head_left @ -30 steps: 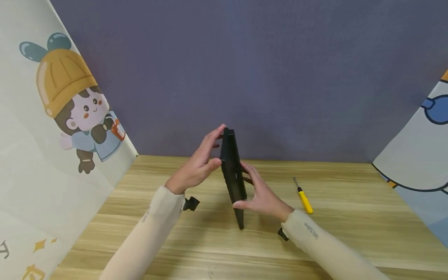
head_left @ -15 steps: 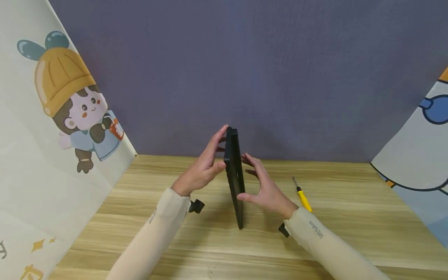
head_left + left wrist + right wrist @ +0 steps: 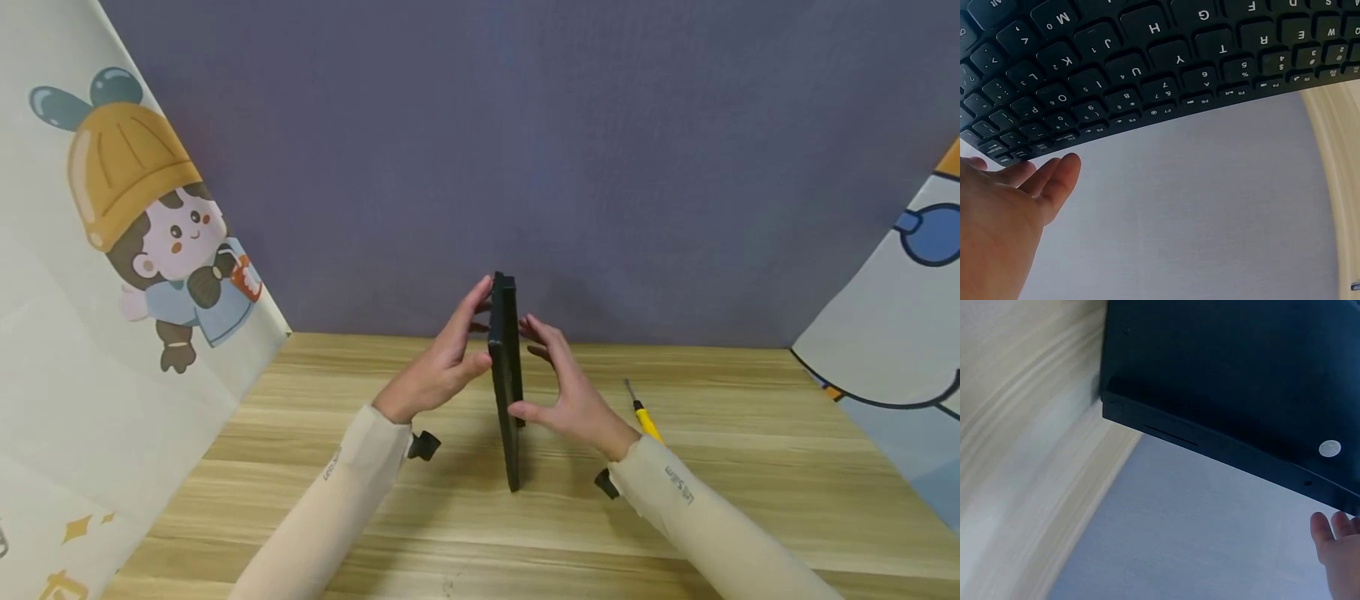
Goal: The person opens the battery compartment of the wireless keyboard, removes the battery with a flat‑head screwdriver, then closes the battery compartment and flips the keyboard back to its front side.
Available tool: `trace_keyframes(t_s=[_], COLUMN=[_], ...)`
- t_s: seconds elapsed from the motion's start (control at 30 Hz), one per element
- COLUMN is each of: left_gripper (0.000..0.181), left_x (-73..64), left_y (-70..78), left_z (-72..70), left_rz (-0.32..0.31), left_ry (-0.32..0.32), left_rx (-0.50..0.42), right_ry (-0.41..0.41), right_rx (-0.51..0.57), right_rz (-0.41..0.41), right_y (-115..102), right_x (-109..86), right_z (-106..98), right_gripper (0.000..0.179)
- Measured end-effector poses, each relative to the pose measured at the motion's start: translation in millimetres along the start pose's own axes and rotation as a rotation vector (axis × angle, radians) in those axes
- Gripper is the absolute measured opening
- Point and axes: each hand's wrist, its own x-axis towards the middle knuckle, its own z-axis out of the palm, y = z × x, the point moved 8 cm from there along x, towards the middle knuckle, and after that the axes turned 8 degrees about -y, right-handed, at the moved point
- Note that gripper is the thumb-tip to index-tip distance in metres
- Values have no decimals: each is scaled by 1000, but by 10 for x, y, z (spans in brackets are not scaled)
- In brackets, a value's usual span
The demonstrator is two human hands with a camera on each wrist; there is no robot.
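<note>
A black keyboard (image 3: 507, 383) stands on end over the table, almost edge-on in the head view. My left hand (image 3: 442, 367) holds its upper end, thumb at the near corner and fingers at the far one. In the left wrist view, white-lettered keys (image 3: 1147, 56) face that hand, whose fingertips (image 3: 1066, 169) are at the edge. My right hand (image 3: 573, 400) is spread beside the underside, thumb tip right at the keyboard and fingers apart from it. The right wrist view shows the dark underside (image 3: 1229, 369) with a thick ridge and a pale round sticker (image 3: 1330, 448).
A screwdriver (image 3: 647, 421) with a yellow handle lies on the wooden table (image 3: 375, 533), right of my right hand and partly behind its wrist. A grey-blue panel (image 3: 525, 150) rises at the back. Printed panels flank both sides, with a cartoon figure (image 3: 180, 242) at left.
The keyboard's top has shifted slightly right and turned, with my left hand following. My right fingers have moved off the underside and slightly farther away from me.
</note>
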Motion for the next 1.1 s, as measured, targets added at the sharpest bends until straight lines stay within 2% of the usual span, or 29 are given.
trace_keyframes(t_s=[0.27,0.4,0.87,1.1], left_gripper=[104,104,105,107], left_x=[-6,-10,-46,-58], left_y=[-55,-70,-137,-179], left_z=[56,88,187,237], left_rz=[-53,-65,-55,-104], left_ry=[-21,-23,-2,-20], left_rx=[3,8,-20,-21], right_ry=[25,36,48,54], right_rx=[27,6,-27,-33], right_rz=[-94,-121,-131,-144], right_y=[-420,-521,-605,-656], right_x=[105,147,209,237], right_z=[-113,-162,-241,-295], right_gripper=[98,100,102,103])
